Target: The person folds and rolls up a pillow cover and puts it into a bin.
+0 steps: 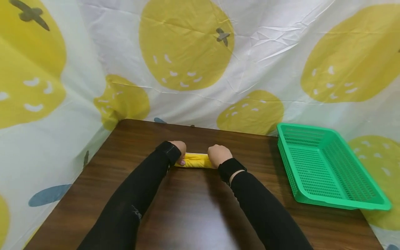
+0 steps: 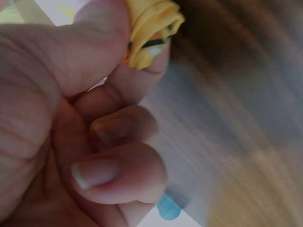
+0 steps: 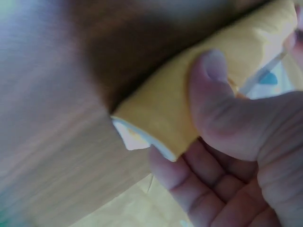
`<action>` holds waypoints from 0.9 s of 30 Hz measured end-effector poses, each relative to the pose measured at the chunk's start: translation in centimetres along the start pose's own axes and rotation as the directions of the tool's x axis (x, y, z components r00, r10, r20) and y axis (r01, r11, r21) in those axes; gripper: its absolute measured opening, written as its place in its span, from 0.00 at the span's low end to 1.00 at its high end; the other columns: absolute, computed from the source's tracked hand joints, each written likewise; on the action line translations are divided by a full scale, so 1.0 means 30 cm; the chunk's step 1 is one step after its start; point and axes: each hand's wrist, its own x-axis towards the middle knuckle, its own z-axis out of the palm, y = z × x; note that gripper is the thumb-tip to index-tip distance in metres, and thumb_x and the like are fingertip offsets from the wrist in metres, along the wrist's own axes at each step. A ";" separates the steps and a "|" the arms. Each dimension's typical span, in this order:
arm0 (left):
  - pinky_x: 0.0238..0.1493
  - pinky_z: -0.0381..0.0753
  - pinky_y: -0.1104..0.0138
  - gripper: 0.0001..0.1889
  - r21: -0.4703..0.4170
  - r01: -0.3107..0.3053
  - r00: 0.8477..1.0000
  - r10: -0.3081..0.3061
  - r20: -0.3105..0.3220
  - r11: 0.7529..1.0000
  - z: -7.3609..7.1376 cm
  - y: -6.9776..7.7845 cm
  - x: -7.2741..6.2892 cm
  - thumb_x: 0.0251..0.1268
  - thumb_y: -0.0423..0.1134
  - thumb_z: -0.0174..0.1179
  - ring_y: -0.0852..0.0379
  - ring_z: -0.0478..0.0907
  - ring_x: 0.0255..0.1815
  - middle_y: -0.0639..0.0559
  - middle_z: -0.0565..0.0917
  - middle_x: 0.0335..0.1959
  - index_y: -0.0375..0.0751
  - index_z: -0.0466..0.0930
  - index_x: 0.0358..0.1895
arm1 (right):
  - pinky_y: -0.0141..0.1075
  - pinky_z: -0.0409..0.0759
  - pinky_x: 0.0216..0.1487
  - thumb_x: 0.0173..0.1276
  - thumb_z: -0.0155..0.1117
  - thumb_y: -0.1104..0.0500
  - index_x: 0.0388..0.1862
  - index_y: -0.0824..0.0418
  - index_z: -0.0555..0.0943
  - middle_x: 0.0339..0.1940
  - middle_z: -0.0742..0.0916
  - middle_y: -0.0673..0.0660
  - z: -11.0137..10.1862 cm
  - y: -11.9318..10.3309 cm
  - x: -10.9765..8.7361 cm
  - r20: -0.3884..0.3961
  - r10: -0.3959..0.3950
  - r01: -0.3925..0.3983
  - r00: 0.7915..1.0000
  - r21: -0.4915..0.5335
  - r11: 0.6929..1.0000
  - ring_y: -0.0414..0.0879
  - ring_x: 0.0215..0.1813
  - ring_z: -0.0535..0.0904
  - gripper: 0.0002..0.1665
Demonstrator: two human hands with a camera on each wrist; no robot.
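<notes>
A yellow cloth (image 1: 197,161), rolled or folded into a narrow strip, stretches between both hands over the far half of the table. My left hand (image 1: 179,150) pinches its left end between thumb and fingers. At that end, the left wrist view shows bunched yellow layers (image 2: 154,30) with a dark line and a bit of white inside. My right hand (image 1: 219,155) grips the other end, thumb on top and fingers beneath. A white inner layer or edge (image 3: 135,137) peeks out there in the right wrist view. Whether the cloth touches the table is hard to tell.
A green plastic basket (image 1: 343,194) with perforated sides stands at the right of the brown wooden table (image 1: 187,215). Behind and at the left hangs a white sheet (image 1: 268,69) printed with big yellow fruit.
</notes>
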 end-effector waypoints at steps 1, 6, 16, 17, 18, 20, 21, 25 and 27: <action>0.46 0.75 0.63 0.19 0.057 0.015 0.999 -0.016 0.028 0.998 -0.002 0.001 0.020 0.66 0.56 0.72 0.54 0.72 0.36 0.53 0.78 0.33 0.43 0.86 0.31 | 0.45 0.88 0.40 0.68 0.74 0.66 0.35 0.62 0.88 0.31 0.90 0.58 0.007 -0.008 -0.014 -0.033 0.001 -0.001 0.999 -0.001 1.000 0.51 0.31 0.84 0.03; 0.59 0.79 0.62 0.25 0.176 0.046 0.996 -0.058 0.063 0.983 -0.038 0.035 -0.059 0.65 0.60 0.70 0.53 0.77 0.47 0.52 0.83 0.46 0.41 0.88 0.50 | 0.48 0.90 0.44 0.72 0.71 0.66 0.39 0.64 0.87 0.36 0.91 0.62 0.053 -0.031 -0.084 -0.180 -0.018 0.022 0.984 0.022 1.000 0.56 0.38 0.89 0.01; 0.55 0.76 0.60 0.21 0.140 0.035 0.999 -0.039 0.026 0.990 -0.117 0.085 -0.240 0.67 0.55 0.72 0.52 0.73 0.45 0.50 0.85 0.49 0.40 0.88 0.46 | 0.46 0.89 0.40 0.64 0.79 0.63 0.35 0.58 0.92 0.32 0.89 0.56 0.099 -0.035 -0.145 -0.352 0.042 -0.046 0.935 -0.003 0.999 0.53 0.35 0.86 0.02; 0.55 0.76 0.60 0.20 0.129 0.033 0.999 -0.036 0.023 0.991 -0.120 0.084 -0.238 0.67 0.55 0.72 0.51 0.74 0.45 0.49 0.86 0.49 0.40 0.88 0.46 | 0.46 0.88 0.39 0.67 0.76 0.65 0.34 0.58 0.92 0.32 0.89 0.56 0.101 -0.038 -0.147 -0.366 0.052 -0.060 0.929 -0.011 0.998 0.53 0.35 0.85 0.02; 0.55 0.77 0.59 0.20 0.117 0.033 0.999 -0.036 0.022 0.993 -0.123 0.083 -0.236 0.67 0.55 0.73 0.51 0.74 0.45 0.49 0.86 0.49 0.40 0.88 0.46 | 0.47 0.88 0.38 0.70 0.72 0.66 0.33 0.58 0.92 0.32 0.89 0.57 0.103 -0.040 -0.149 -0.376 0.061 -0.071 0.925 -0.013 0.997 0.54 0.34 0.85 0.06; 0.56 0.78 0.59 0.21 0.070 0.042 0.999 -0.044 0.025 0.997 -0.127 0.077 -0.232 0.66 0.55 0.74 0.51 0.74 0.45 0.49 0.85 0.48 0.39 0.88 0.45 | 0.48 0.89 0.37 0.73 0.67 0.67 0.32 0.59 0.92 0.31 0.89 0.57 0.105 -0.042 -0.154 -0.383 0.076 -0.082 0.921 0.000 0.997 0.54 0.34 0.85 0.10; 0.57 0.79 0.59 0.22 0.031 0.053 0.998 -0.054 0.029 0.998 -0.127 0.069 -0.229 0.65 0.56 0.74 0.51 0.74 0.44 0.49 0.85 0.46 0.38 0.88 0.45 | 0.48 0.90 0.38 0.74 0.66 0.68 0.33 0.60 0.92 0.32 0.89 0.57 0.106 -0.041 -0.157 -0.379 0.083 -0.086 0.921 0.010 0.996 0.54 0.34 0.86 0.11; 0.52 0.79 0.63 0.24 -0.193 0.120 0.991 -0.105 0.087 0.974 -0.117 0.024 -0.210 0.66 0.59 0.73 0.55 0.75 0.36 0.54 0.82 0.30 0.38 0.88 0.37 | 0.48 0.90 0.39 0.73 0.68 0.69 0.33 0.61 0.91 0.31 0.90 0.57 0.107 -0.022 -0.155 -0.369 0.105 -0.097 0.924 0.039 0.994 0.55 0.35 0.88 0.10; 0.43 0.77 0.66 0.26 -0.307 0.140 0.989 -0.116 0.096 0.941 -0.098 0.000 -0.194 0.67 0.61 0.71 0.57 0.74 0.28 0.56 0.79 0.21 0.39 0.87 0.28 | 0.48 0.91 0.41 0.70 0.71 0.68 0.33 0.62 0.91 0.32 0.90 0.57 0.107 -0.004 -0.150 -0.355 0.124 -0.110 0.927 0.059 0.992 0.55 0.37 0.89 0.06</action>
